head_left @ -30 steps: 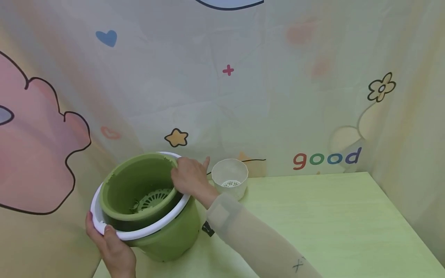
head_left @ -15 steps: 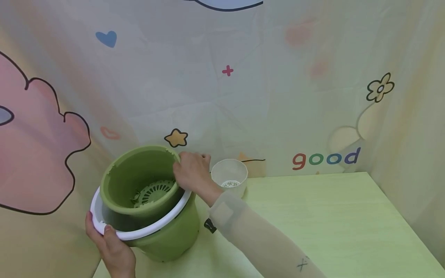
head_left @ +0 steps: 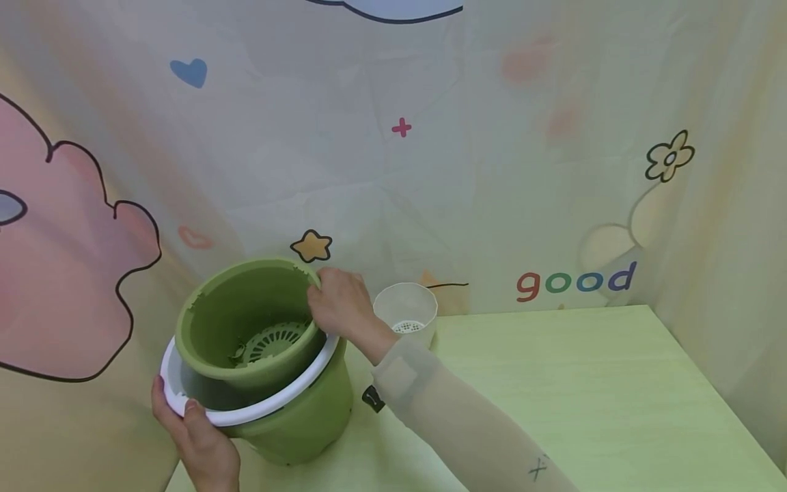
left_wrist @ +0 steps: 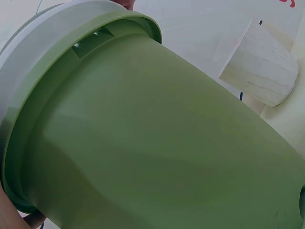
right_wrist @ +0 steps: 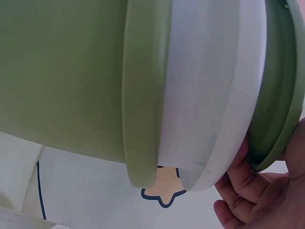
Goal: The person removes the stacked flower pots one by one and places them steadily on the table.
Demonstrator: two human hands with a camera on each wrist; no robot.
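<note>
Several plastic flowerpots are nested and tilted in the head view. The outer green pot [head_left: 310, 420] is outermost, with a white pot [head_left: 267, 406] inside it. A smaller green pot [head_left: 212, 335] with a slotted bottom stands partly out of the white one. My right hand [head_left: 344, 304] pinches the smaller green pot's right rim. In the right wrist view its fingers [right_wrist: 248, 183] curl beneath that rim, beside the white rim. My left hand [head_left: 205, 444] grips the stack's lower left edge, thumb on the white rim, the other fingers partly hidden around the outside.
A small white pot [head_left: 424, 335] with a perforated bottom stands at the table's back edge, behind my right wrist. A small black object [head_left: 372, 398] lies under my right forearm. The pale green table [head_left: 553, 396] stretches to the right. A printed cloth [head_left: 492, 171] hangs behind.
The smaller green pot has risen a little out of the white pot with my right hand, mostly during the first half second. My left hand and the outer pots have stayed in place.
</note>
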